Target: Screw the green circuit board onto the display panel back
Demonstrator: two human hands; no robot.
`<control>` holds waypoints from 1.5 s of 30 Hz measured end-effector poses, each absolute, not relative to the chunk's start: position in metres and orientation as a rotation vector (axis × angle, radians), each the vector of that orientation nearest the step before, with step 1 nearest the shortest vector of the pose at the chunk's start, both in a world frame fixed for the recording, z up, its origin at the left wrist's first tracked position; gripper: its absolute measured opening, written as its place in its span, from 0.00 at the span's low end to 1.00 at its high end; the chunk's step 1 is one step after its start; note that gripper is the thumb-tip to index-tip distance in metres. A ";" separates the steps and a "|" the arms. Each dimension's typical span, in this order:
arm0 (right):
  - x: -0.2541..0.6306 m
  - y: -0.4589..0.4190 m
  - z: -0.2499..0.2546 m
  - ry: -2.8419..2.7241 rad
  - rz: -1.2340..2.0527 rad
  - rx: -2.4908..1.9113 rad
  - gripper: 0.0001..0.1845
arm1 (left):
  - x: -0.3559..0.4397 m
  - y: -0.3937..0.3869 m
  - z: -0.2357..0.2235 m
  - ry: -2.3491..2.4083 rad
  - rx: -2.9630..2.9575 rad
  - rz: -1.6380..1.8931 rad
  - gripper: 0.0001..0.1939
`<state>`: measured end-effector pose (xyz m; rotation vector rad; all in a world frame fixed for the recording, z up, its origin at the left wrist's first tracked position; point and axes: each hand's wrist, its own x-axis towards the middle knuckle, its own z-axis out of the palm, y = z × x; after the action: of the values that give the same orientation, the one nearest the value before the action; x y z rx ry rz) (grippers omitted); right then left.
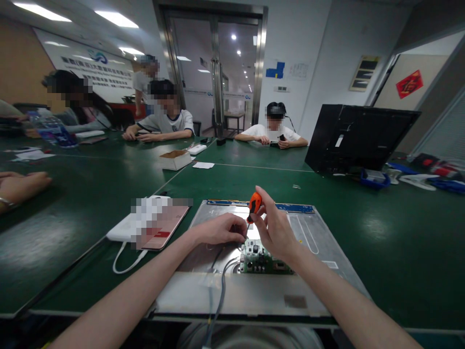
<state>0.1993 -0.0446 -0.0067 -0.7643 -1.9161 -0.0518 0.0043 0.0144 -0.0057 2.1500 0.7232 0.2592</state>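
Note:
My right hand (278, 232) grips an orange and black screwdriver (255, 203), held nearly upright with its shaft pointing down. The tip meets the area at the upper left of a green circuit board (256, 259); exactly what it touches is hidden. My left hand (225, 229) is closed beside the shaft, its fingertips pinched near the board's corner, and what they hold cannot be made out. Beneath both hands lies a flat silver metal panel (327, 291) with a blue strip along its far edge. Grey cables (222, 286) run from the board over the near edge.
Left of the panel, a white power bank (123, 228) is cabled to a pink phone (170, 230). A black monitor (359, 138) stands at the right with a blue tray (374, 179). Farther off are an open box (175, 159) and seated people; another person's hand (23, 186) rests at left.

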 end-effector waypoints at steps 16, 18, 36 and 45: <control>0.199 -0.042 -0.010 -1.889 -0.072 -0.795 0.32 | 0.004 0.015 -0.007 0.723 2.163 0.254 0.03; 0.199 -0.042 -0.010 -1.880 -0.075 -0.799 0.32 | 0.004 0.015 -0.006 0.725 2.171 0.250 0.03; 0.201 -0.042 -0.008 -1.733 -0.124 -0.775 0.28 | 0.003 0.015 -0.004 0.832 2.193 0.383 0.05; 0.200 -0.041 -0.009 -1.763 -0.100 -0.766 0.27 | 0.000 0.026 -0.009 1.280 2.319 0.627 0.07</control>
<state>0.1998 -0.0414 -0.0095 -0.7660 -1.7635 -0.1002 -0.0004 0.0264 -0.0089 2.3191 1.2802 0.6266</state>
